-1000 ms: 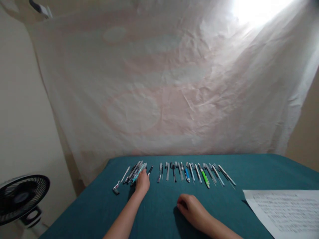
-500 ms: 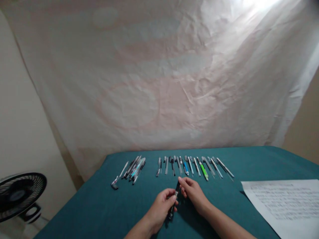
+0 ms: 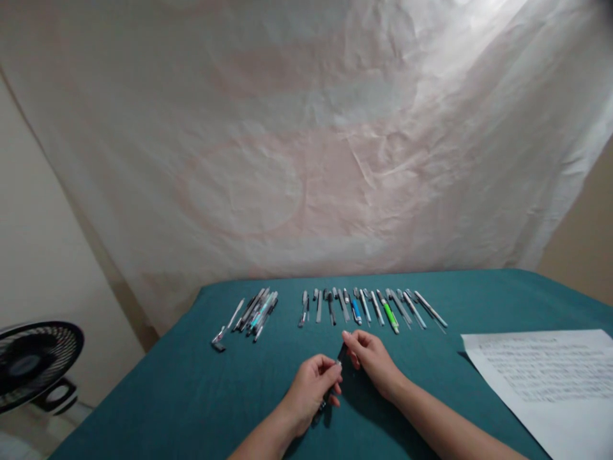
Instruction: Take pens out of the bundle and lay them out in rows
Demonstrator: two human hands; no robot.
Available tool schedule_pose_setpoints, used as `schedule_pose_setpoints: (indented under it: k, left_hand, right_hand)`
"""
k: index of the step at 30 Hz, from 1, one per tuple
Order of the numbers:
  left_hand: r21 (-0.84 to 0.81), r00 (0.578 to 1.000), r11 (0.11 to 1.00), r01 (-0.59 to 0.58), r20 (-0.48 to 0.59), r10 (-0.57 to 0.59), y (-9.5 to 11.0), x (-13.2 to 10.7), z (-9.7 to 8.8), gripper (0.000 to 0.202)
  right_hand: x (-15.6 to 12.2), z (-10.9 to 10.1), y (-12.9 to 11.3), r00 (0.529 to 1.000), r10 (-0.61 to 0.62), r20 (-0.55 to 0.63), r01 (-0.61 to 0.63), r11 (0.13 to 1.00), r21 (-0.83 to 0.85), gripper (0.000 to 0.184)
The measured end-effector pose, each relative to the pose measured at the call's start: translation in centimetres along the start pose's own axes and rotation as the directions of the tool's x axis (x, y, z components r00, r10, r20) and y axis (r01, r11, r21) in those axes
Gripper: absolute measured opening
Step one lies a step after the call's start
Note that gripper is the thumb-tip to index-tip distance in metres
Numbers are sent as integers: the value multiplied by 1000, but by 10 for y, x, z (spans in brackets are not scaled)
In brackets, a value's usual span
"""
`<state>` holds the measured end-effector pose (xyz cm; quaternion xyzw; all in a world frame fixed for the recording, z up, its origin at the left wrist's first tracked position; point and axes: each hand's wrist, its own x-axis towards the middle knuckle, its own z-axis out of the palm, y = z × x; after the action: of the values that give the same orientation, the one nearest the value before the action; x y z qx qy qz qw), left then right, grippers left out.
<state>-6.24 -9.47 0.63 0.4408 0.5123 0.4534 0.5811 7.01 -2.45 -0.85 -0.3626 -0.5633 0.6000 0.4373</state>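
Lower centre of frame: left hand (image 3: 313, 383) and right hand (image 3: 372, 359) share one black pen (image 3: 340, 355) just above the teal table (image 3: 191, 396). The left fingers curl closed round the lower barrel, and the right fingertips pinch the upper end. Behind the hands, a spaced row of pens (image 3: 368, 306) lies across the middle, with a bunched pile of pens (image 3: 253, 312) to its left. A printed sheet (image 3: 546, 370) occupies the lower right, a black fan (image 3: 33, 361) the lower left, a creased white cloth (image 3: 306, 140) the upper frame.
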Motion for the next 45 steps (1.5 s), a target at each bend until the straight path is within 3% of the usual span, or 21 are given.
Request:
schedule_pose_setpoints:
  k: [7,18,21,27,37,45]
  left_hand:
    - [-21,999,999,26,43,-25,-2,1,-5,29]
    - [-113,986,989,98,142,-82,3,2,-9,35]
    - [-115,987,989,90,146,-73,3,3,-9,34]
    - [-95,986,992,84,154,-69,3,3,-7,32]
    - [-101,986,992,80,155,-64,1,3,-7,31]
    - [-84,986,994,65,162,-50,1,4,-8,31]
  right_hand:
    - [1,-4,0,999,10,47,-12,999,42,37]
    - [3,-6,-2,983,79,168,-122,955,268,36]
    - [4,-4,0,983,107,148,-146,945,291,37]
    - [7,-6,7,995,51,88,-70,972,225,31]
    - [6,-8,-1,978,92,187,-153,925,347,29]
    - [9,-8,7,987,105,122,-140,934,329,28]
